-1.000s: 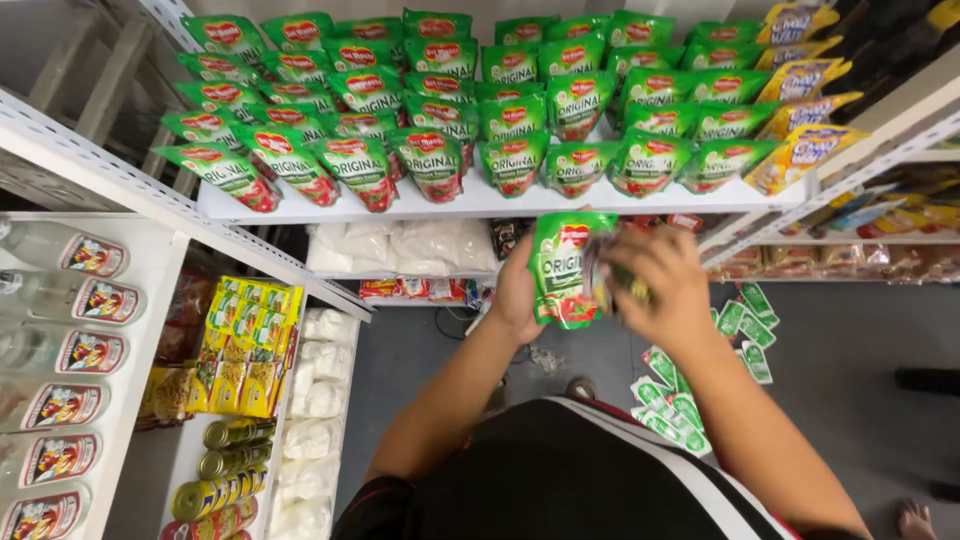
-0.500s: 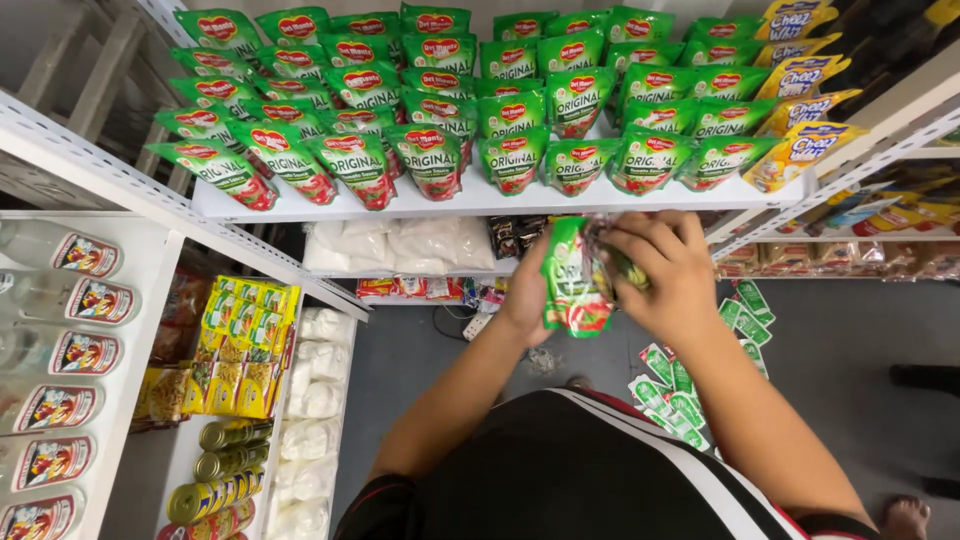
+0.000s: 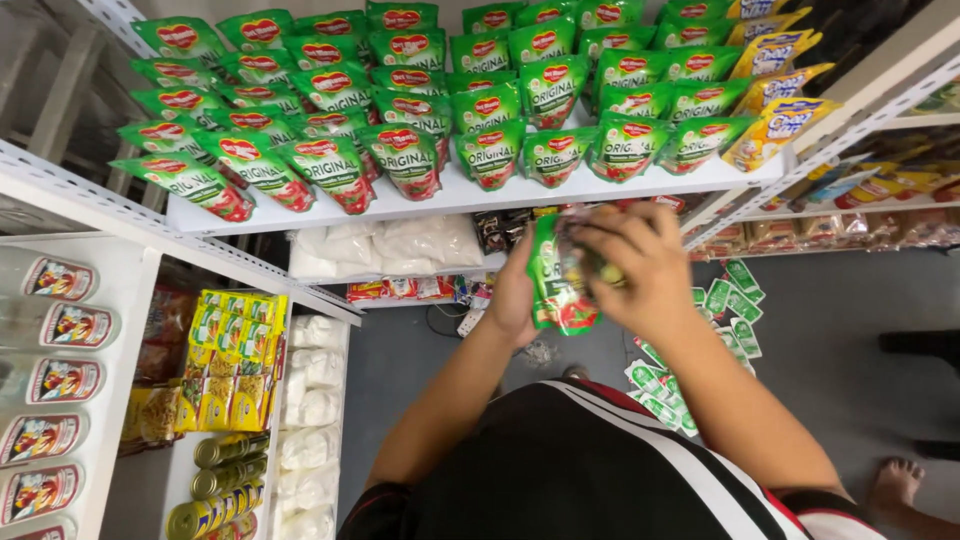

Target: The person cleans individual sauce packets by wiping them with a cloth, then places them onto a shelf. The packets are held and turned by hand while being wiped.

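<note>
The green pouch (image 3: 560, 275) had turned edge-on between the hands, below the shelf's (image 3: 450, 200) front edge; right hand (image 3: 640, 262) fingers wrapped it, left hand (image 3: 515, 295) fingers pressed behind

Both your bare forearms reached up and forward, converging ahead of your chest; your left hand (image 3: 515, 295) cupped from the left side, fingers hidden; your right hand (image 3: 635, 265) curled over the top, knuckles up, fingers bent in a close grip
</note>
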